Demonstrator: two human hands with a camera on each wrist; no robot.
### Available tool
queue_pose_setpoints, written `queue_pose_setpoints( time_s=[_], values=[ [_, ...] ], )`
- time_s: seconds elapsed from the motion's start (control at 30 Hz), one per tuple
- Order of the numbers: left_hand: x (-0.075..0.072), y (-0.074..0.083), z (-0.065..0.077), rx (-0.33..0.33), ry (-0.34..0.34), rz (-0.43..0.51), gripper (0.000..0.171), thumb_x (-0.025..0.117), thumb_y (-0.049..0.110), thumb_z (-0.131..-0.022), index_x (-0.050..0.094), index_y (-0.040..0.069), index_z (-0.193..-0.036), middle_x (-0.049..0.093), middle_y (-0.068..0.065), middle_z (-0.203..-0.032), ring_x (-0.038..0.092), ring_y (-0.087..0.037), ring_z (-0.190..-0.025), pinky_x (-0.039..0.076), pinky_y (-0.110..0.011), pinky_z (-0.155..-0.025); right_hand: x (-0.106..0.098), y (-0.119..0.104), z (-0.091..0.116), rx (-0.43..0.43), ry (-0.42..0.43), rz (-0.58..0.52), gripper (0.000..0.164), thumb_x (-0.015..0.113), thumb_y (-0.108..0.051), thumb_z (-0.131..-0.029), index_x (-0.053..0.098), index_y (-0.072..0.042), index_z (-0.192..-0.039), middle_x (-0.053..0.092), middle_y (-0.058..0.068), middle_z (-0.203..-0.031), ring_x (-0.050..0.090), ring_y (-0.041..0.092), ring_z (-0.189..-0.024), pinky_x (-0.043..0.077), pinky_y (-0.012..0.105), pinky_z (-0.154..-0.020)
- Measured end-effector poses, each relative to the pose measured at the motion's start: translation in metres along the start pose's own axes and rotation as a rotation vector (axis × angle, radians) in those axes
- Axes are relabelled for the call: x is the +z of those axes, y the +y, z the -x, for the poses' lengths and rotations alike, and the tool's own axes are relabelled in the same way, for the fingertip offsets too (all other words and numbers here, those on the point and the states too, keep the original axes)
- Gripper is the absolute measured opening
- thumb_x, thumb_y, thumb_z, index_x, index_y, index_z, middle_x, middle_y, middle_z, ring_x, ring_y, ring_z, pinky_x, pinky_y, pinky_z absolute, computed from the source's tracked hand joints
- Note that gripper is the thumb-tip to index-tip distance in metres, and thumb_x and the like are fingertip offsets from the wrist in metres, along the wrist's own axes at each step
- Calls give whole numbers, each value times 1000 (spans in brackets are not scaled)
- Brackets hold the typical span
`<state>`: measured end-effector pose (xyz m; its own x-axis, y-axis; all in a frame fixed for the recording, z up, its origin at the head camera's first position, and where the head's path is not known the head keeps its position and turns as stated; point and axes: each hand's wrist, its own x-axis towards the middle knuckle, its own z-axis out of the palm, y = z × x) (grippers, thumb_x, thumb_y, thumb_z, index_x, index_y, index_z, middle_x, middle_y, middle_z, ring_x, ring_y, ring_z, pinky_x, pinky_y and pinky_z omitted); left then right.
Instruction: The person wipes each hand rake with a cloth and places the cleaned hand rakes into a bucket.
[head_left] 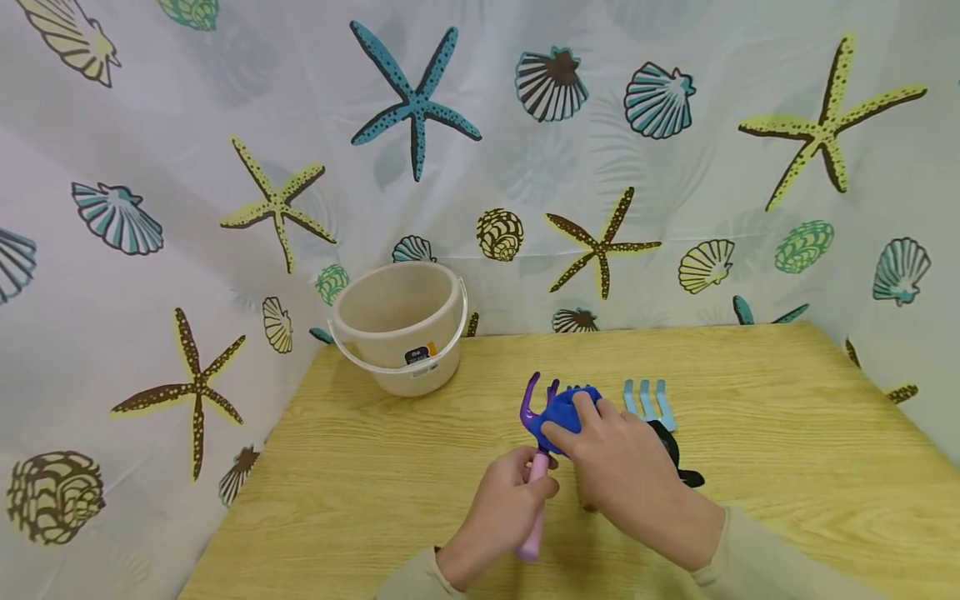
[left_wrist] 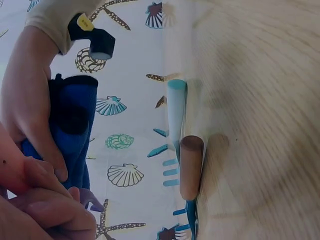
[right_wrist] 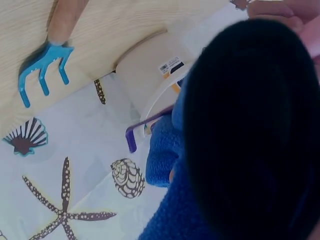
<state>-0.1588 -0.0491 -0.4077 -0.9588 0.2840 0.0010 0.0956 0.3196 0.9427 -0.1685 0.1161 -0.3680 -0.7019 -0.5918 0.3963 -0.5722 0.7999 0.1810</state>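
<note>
My left hand (head_left: 501, 500) grips the pink handle of a small hand rake (head_left: 531, 537) with purple tines, held tilted above the table. A blue cloth (head_left: 561, 417) is pinched in my right hand (head_left: 626, 458) and pressed around the base of the tines. In the right wrist view the cloth (right_wrist: 167, 155) bunches near one purple tine (right_wrist: 131, 140), and a dark blurred shape covers much of that view. In the left wrist view, the left hand's curled fingers (left_wrist: 55, 210) lie just below the cloth (left_wrist: 75, 135).
A beige bucket (head_left: 397, 354) with a pale handle stands at the table's back left. Behind the hands lie a light blue rake (head_left: 649, 408) and a blue rake with a wooden handle (right_wrist: 47, 62). A shell-and-starfish curtain (head_left: 450, 192) hangs behind the wood-grain table (head_left: 360, 467).
</note>
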Motion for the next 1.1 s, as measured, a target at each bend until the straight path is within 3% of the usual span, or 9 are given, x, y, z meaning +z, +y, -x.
queue_pose_setpoints(
  time_s=[0.07, 0.2, 0.33, 0.57, 0.7, 0.9, 1.1],
  values=[
    [-2, 0, -1, -14, -3, 22, 24, 60, 16, -84, 63, 6, -105, 59, -5, -73, 51, -11, -52, 43, -26, -47, -1, 2, 3, 3, -4, -13, 64, 88, -21, -55, 66, -25, -115, 57, 24, -107, 55, 34, -78, 55, 40, -47],
    [-2, 2, 1, -31, -15, 62, 23, 60, 14, -83, 63, 3, -103, 57, -4, -69, 49, -10, -51, 41, -25, -46, 1, 7, 6, 14, 15, -13, 51, 80, -13, -66, 68, -24, -115, 58, 25, -109, 58, 36, -82, 56, 41, -47],
    [-1, 3, 4, -24, -14, 35, 20, 60, 13, -82, 64, 5, -99, 57, -2, -68, 50, -10, -51, 42, -24, -45, 6, 12, 8, 31, 51, -2, 44, 76, -11, -71, 70, -23, -113, 59, 25, -108, 59, 36, -83, 57, 43, -49],
    [3, 3, 9, -11, -50, -36, 18, 62, 13, -81, 65, 9, -98, 57, 0, -68, 50, -10, -53, 43, -24, -46, 12, 14, 5, 31, 87, 54, 45, 79, -12, -69, 67, -20, -112, 56, 25, -104, 56, 40, -86, 57, 47, -54],
    [6, 1, 12, 17, -38, -59, 18, 61, 13, -78, 65, 11, -96, 57, 2, -66, 51, -9, -53, 43, -24, -47, 14, 14, 3, 38, 69, 99, 45, 80, -14, -70, 66, -18, -112, 54, 26, -104, 54, 42, -88, 56, 48, -56],
    [6, -1, 9, -22, -13, 11, 21, 61, 16, -80, 65, 9, -99, 58, -1, -73, 51, -11, -56, 44, -26, -49, 11, 13, 5, 54, 16, 21, 47, 80, -14, -69, 69, -22, -114, 58, 27, -111, 58, 40, -89, 58, 45, -51],
    [3, -2, 2, -32, 13, 70, 23, 61, 17, -83, 63, 6, -104, 58, -5, -74, 51, -12, -57, 43, -26, -49, 4, 10, 11, 15, 8, -41, 50, 80, -13, -67, 69, -24, -115, 59, 26, -109, 60, 36, -83, 55, 37, -42]
  ],
)
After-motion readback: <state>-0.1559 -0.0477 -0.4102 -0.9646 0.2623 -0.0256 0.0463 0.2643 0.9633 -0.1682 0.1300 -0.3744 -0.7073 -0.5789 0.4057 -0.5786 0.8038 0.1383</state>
